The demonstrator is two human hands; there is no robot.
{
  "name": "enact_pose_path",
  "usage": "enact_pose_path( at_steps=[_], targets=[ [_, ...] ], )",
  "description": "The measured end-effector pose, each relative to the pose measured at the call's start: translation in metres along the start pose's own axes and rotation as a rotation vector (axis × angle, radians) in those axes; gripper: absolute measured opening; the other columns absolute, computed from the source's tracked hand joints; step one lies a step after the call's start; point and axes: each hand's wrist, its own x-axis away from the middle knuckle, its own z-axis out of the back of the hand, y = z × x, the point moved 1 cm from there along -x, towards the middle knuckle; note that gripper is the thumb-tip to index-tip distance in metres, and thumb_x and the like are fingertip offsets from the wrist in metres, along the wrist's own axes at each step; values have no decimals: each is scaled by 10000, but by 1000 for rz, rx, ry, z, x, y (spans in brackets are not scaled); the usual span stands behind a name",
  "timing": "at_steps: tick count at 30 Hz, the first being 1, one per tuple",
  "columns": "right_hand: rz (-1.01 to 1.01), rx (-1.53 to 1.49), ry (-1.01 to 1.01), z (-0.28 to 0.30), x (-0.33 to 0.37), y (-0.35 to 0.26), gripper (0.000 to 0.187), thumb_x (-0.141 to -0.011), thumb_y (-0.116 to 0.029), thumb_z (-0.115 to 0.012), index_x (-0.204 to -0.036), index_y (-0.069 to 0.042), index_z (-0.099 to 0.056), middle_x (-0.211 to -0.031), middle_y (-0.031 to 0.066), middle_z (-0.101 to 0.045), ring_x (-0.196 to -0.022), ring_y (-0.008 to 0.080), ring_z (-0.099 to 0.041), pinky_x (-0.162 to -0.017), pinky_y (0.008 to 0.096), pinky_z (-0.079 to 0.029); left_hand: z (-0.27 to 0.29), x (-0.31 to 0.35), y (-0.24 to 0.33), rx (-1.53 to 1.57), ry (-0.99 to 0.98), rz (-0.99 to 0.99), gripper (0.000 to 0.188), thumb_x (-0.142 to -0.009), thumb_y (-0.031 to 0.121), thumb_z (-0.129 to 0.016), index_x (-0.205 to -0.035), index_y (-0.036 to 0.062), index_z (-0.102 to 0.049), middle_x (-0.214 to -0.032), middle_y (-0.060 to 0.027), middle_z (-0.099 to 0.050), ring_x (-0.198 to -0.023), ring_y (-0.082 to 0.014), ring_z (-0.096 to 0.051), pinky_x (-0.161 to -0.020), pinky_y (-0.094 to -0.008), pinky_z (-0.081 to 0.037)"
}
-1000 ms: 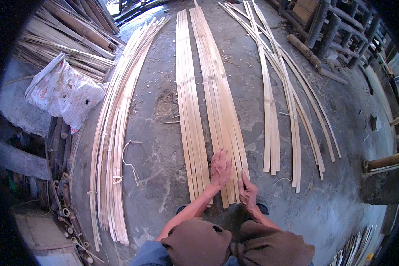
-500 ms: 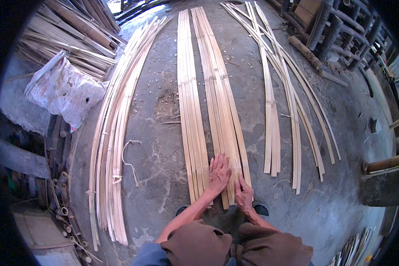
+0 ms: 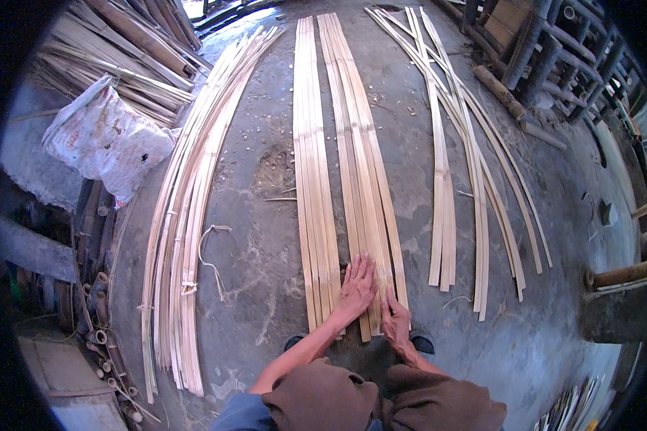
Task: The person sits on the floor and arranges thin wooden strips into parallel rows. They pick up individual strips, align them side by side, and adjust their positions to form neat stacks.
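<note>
Your left hand [image 3: 357,281] lies spread flat on the bamboo strips [image 3: 352,179] laid side by side on the floor [image 3: 259,237], pinning them; your right hand [image 3: 395,320] (fingers together) nudges an edge strip flush.

The bamboo strips [image 3: 352,179] are pale, smooth split wood with a matt, dry sheen. The floor [image 3: 266,287] is grey concrete, rough, stained and cracked. The sack [image 3: 104,144] is white woven plastic, crumpled and dirty. Brown cloth trousers [image 3: 381,402] look soft and matt.
</note>
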Motion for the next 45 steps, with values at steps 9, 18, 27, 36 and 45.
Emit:
enact_pose_path(
  at_steps=[9, 18, 27, 36, 45],
  targets=[
    [-127, -55, -70, -5, 0, 1, 469, -1017, -209, -593, -1448, -43, -506, -695, -36, -501, -630, 59, -441, -564, 237, -423, -7, 9, 2, 287, 265, 205, 649, -868, 90, -623, -1445, -44, -359, -1509, -316, -257, -1401, -476, -293, -1169, -491, -260],
    [-300, -124, -104, -6, 4, -9, 465, -1015, -222, -577, -1458, -104, -503, -649, 44, -497, -629, 101, -473, -592, 272, -448, -10, 12, -4, 377, 213, 236, 703, -871, 78, -601, -1474, -60, -267, -1459, -297, -278, -1398, -463, -272, -1186, -495, -228],
    [-308, -172, -99, -9, 5, -1, 468, -1010, -208, -596, -1450, -73, -508, -667, -3, -486, -629, 80, -445, -567, 249, -421, -8, 12, -5, 311, 254, 227, 672, -895, 134, -607, -1472, -42, -309, -1459, -298, -310, -1351, -461, -348, -1151, -500, -278],
    [95, -134, -20, -10, 1, -29, 434, -1015, -91, -562, -1438, -4, -512, -757, -42, -514, -660, 55, -446, -583, 208, -400, 19, 0, -4, 549, 405, 233, 458, -999, 229, -540, -1358, -46, -464, -1276, -233, -541, -1211, -380, -537, -1027, -469, -439],
    [-154, -213, -204, -50, -5, -46, 487, -1029, -120, -544, -1503, -102, -433, -986, 147, -692, -884, 69, -568, -771, 258, -505, 43, -7, -14, 1427, 156, 640, 297, -1048, 283, -532, -1084, -4, -600, -944, -97, -687, -807, -161, -678, -737, -312, -569]
  ],
)
